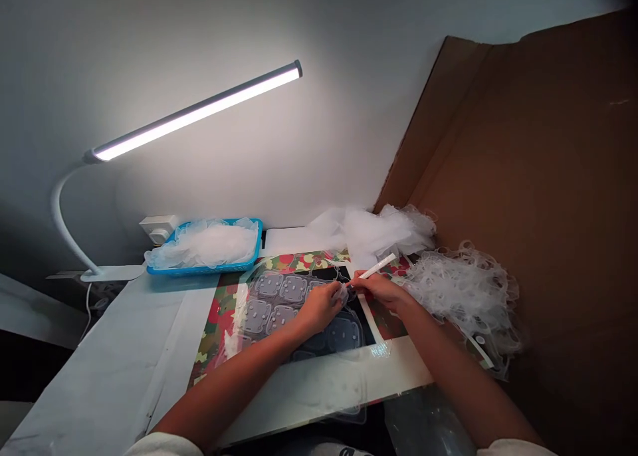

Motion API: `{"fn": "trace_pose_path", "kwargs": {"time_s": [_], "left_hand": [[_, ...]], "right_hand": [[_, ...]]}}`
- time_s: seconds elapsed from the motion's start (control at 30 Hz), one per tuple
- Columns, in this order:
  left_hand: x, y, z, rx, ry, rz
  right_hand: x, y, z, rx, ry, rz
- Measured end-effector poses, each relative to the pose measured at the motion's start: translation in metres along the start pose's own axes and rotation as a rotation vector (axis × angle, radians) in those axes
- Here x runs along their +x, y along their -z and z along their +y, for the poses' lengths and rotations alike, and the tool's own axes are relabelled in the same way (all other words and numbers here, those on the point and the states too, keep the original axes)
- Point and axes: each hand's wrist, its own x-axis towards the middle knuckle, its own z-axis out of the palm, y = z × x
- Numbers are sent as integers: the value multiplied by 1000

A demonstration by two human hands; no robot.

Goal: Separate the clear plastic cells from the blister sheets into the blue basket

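Note:
Near the middle of the table, my left hand (323, 306) is closed, its fingertips pinching a bit of sheer white material (343, 294). Close on its right, my right hand (376, 288) is wrapped round a slim white pen-like tool (379, 266), whose lower end meets the material at the left fingertips. Beneath both hands lies a clear sheet with rounded square outlines (269, 284), small pale pieces dotting several of them. It rests on a patterned board (214, 330) with a black area.
A blue basket (204, 270) of sheer white pieces stands at the back left, beside a lit lamp (199, 114). White mesh (383, 230) is heaped at the back. Tangled clear scraps (466, 286) lie at right, against a tall cardboard panel (528, 177).

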Motion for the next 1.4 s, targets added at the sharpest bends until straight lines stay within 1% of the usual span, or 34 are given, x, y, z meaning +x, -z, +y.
{"fn": "trace_pose_path", "kwargs": {"time_s": [0.1,0.17,0.3,0.33,0.4,0.47,0.5,0.57,0.6,0.63,0.67,0.73,0.77,0.8,0.87,0.93,1.0,1.07,1.2,1.4], "left_hand": [[0,-2,-5,-18,10,15],[0,-3,-9,-41,18,21],[-5,-4,-11,-65,21,37],[-7,-4,-9,-53,-4,64],[-13,0,-4,-54,-111,154],[-19,8,2,-151,-220,270],[-23,15,4,-237,-237,324],[-29,32,3,-395,-204,399],[-33,42,-1,-430,-168,412],[-38,51,-7,-417,-139,405],[-43,59,-14,-356,-123,377],[-54,68,-33,-123,-127,260],[-60,68,-41,17,-142,180],[-66,66,-49,149,-167,94],[-75,58,-59,353,-218,-59],[-80,49,-63,474,-246,-142],[-81,43,-63,529,-251,-168],[-81,42,-62,539,-243,-174],[-80,43,-62,521,-208,-194],[-81,39,-68,506,-213,-160]], "right_hand": [[1,3,2,80,1,-27],[4,5,6,87,45,2],[12,5,15,-63,134,190],[15,5,16,-105,145,238],[21,4,19,-163,159,304],[25,5,19,-205,165,336],[26,7,19,-226,167,345],[26,15,18,-254,160,331],[25,19,16,-267,164,323],[22,22,15,-283,183,330],[19,22,13,-302,217,354],[11,15,11,-349,320,426],[6,5,11,-379,373,434],[2,-7,11,-416,415,400],[-5,-35,15,-516,470,239],[-9,-61,21,-611,517,107],[-10,-77,26,-667,557,72],[-9,-82,29,-693,576,67],[-8,-78,27,-721,558,60],[-9,-72,21,-725,519,-5]]}}
